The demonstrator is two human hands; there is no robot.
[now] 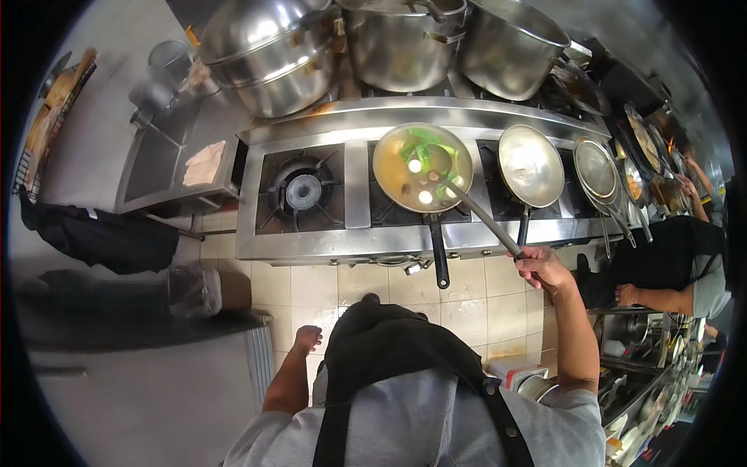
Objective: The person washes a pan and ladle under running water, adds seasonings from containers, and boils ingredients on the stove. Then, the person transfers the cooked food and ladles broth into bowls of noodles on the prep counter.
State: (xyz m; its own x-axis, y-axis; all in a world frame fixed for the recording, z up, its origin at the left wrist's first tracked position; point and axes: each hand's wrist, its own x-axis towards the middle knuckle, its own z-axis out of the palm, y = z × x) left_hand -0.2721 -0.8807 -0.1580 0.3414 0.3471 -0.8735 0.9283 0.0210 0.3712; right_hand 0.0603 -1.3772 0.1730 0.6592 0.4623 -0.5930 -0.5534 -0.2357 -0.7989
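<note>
Steel ladle (484, 220), gripped by my right hand (542, 269), dips into pan (424, 210) near stove's (311, 243) front edge; my left hand (309, 338) curls narrow.

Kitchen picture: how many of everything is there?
Soup pan: one, silver, stove middle.
Greens: several, green, in soup.
Ladle: one, grey, in soup.
Shiny pan: one, silver, right of soup.
Big pots: three, silver, stove back.
Stove: one, silver, centre.
Cloths: two, pinkish and black, left.
Tub: one, greyish, lower left.
Tiles: many, cream, floor.
People: unclear count, dark clothes, right.
Clutter: uncountable, mixed, right.
Apron: one, black, on wearer.
Left fingers: bare, near apron.
Right fingers: bare, around ladle.
</note>
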